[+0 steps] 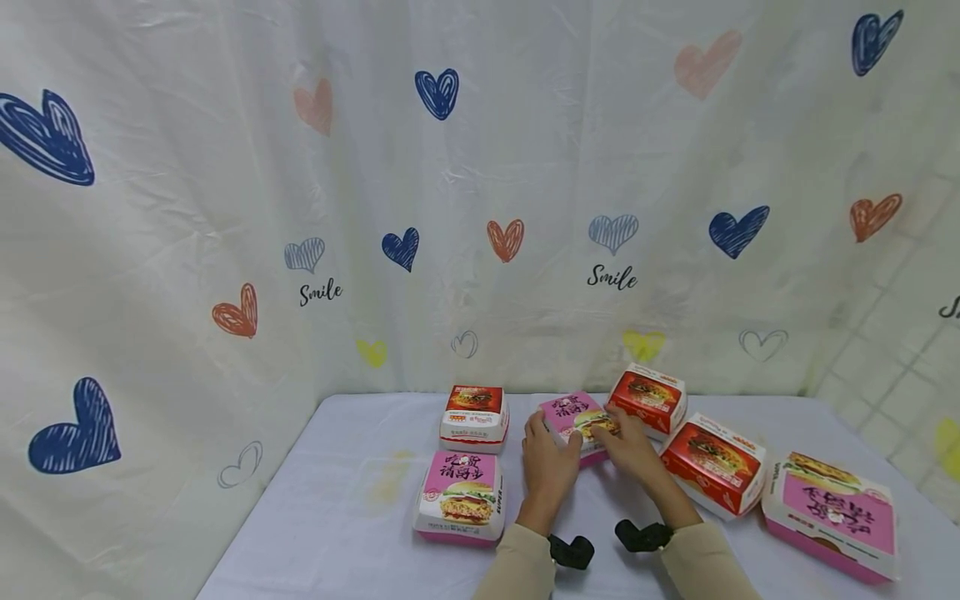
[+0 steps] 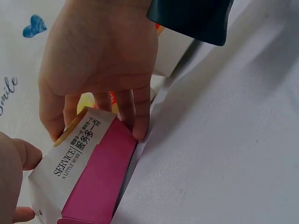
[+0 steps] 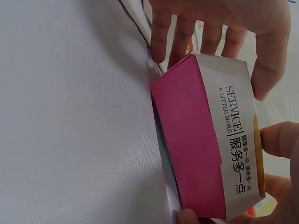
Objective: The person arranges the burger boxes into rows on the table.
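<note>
A pink-and-white burger box [image 1: 573, 412] with a burger picture sits between my two hands near the back of the table. My left hand [image 1: 549, 462] grips its left side, and my right hand [image 1: 632, 446] holds the opposite side. In the left wrist view the box front [image 2: 88, 163] shows printed "SERVICE" lettering, with thumbs at the lid edge and fingers spread along the sides. The right wrist view shows the same front [image 3: 205, 135], pink below and white above. Its base is close to the cloth; whether it touches all along cannot be told.
At left, a red-and-white box [image 1: 474, 421] stands behind a pink box [image 1: 459, 500]. To the right are a red box [image 1: 648, 400], another red box [image 1: 714, 465] and a wider pink box [image 1: 831, 517]. A heart-printed curtain [image 1: 525, 167] hangs behind the white-covered table [image 1: 315, 517].
</note>
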`<control>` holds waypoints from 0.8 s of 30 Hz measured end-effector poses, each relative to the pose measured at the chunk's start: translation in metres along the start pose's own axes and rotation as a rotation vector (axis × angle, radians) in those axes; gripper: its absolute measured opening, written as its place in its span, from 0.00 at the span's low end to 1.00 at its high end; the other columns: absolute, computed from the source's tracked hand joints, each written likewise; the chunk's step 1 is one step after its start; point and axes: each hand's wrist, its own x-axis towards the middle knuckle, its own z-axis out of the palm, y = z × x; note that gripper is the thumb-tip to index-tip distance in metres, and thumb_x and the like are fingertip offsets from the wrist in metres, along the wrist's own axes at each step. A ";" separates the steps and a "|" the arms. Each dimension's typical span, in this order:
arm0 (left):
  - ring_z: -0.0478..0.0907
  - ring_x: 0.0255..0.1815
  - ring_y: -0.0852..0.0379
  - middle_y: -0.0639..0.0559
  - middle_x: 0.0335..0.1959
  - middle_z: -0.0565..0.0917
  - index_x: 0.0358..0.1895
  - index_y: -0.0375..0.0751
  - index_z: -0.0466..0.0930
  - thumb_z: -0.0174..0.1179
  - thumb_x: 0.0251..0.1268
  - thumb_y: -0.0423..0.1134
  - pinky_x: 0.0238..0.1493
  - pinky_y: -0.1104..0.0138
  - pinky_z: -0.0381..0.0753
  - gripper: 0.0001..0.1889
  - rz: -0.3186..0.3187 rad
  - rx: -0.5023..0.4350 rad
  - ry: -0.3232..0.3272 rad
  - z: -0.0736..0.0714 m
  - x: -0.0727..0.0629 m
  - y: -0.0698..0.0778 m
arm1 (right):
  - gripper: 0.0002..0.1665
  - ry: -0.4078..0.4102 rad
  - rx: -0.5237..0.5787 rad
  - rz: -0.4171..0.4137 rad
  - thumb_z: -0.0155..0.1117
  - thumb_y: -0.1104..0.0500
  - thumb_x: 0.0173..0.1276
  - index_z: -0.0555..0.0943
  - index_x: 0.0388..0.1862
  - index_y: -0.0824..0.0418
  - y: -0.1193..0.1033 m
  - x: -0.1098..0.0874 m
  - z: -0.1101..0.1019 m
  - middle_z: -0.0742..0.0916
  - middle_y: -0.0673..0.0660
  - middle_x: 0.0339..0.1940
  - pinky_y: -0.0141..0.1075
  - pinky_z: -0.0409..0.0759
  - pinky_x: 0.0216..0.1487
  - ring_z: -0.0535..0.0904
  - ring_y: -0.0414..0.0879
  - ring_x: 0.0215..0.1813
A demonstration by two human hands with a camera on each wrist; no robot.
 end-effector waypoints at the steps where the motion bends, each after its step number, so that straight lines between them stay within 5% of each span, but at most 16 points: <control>1: 0.70 0.70 0.43 0.43 0.74 0.68 0.74 0.42 0.63 0.66 0.67 0.52 0.69 0.45 0.72 0.37 0.003 0.001 -0.003 0.000 0.000 0.000 | 0.42 -0.003 -0.003 0.000 0.53 0.47 0.80 0.54 0.82 0.66 0.000 0.000 0.000 0.60 0.77 0.77 0.70 0.62 0.71 0.60 0.70 0.72; 24: 0.76 0.62 0.44 0.40 0.63 0.71 0.73 0.43 0.69 0.59 0.76 0.46 0.59 0.50 0.80 0.27 0.048 0.025 0.056 -0.004 -0.005 0.004 | 0.37 0.005 -0.015 -0.033 0.53 0.47 0.81 0.58 0.77 0.68 0.002 -0.001 -0.001 0.65 0.78 0.72 0.66 0.71 0.66 0.68 0.73 0.69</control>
